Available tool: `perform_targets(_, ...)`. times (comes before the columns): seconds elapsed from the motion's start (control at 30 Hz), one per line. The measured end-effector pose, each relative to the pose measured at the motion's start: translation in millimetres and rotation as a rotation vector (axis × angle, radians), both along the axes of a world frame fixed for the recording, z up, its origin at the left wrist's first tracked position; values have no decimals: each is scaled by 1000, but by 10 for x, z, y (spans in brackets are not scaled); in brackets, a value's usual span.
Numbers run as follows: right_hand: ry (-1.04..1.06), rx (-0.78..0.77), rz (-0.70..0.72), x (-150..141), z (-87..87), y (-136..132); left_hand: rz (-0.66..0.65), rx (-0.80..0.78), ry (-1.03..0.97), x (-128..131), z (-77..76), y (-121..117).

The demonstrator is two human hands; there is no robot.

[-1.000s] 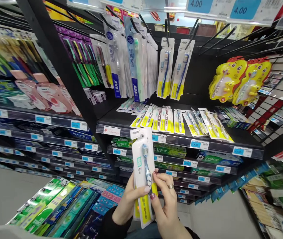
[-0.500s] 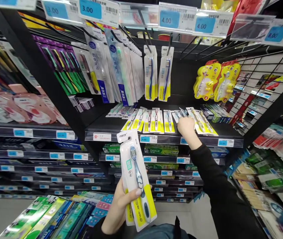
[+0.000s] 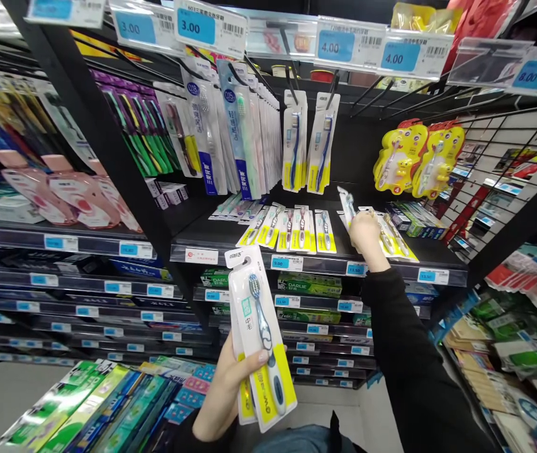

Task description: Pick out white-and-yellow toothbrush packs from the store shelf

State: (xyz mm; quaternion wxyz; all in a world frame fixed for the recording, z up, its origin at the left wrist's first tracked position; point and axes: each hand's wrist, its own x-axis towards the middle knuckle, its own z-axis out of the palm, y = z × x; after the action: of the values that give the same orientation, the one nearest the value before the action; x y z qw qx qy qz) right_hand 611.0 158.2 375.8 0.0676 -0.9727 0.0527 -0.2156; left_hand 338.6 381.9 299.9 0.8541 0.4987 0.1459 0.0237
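In my left hand (image 3: 230, 384), low in the middle of the head view, are packaged toothbrushes (image 3: 261, 333) in white and yellow blister cards. At least two cards overlap, with my thumb across the front one, which shows a blue-grey brush. My right hand (image 3: 366, 231) is closed on another packaged toothbrush (image 3: 347, 202) above the shelf; its top end sticks up past my fingers and the rest is hidden. Left of that hand, a row of similar toothbrush packs (image 3: 301, 228) lies on the black shelf. More packs (image 3: 396, 238) lie just to its right.
Two stacks of hanging toothbrushes (image 3: 323, 143) and yellow bear-shaped packs (image 3: 399, 157) are on hooks above. Price tags (image 3: 357, 269) line the shelf edge. Toothpaste boxes (image 3: 107, 402) are stacked at lower left. A wire grid (image 3: 499, 151) stands at right.
My right hand has lifted slightly with a toothbrush pack, whose top now tilts up off the shelf. The left hand still holds its packs. The view has shifted a little.
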Motion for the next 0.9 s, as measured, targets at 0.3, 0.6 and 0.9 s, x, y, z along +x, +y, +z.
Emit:
perform_targets(0.3, -321, 1208, 474, -835, -132, -35, 10, -19, -29, 100, -61, -129)
perform_targets(0.6, 97, 1246, 675, -2431, -899, 774, 84, 53, -247, 204, -131, -270)
perform_targets(0.9, 269, 1410, 774, -2381, -1034, 776, 155, 149, -310, 142, -199, -430)
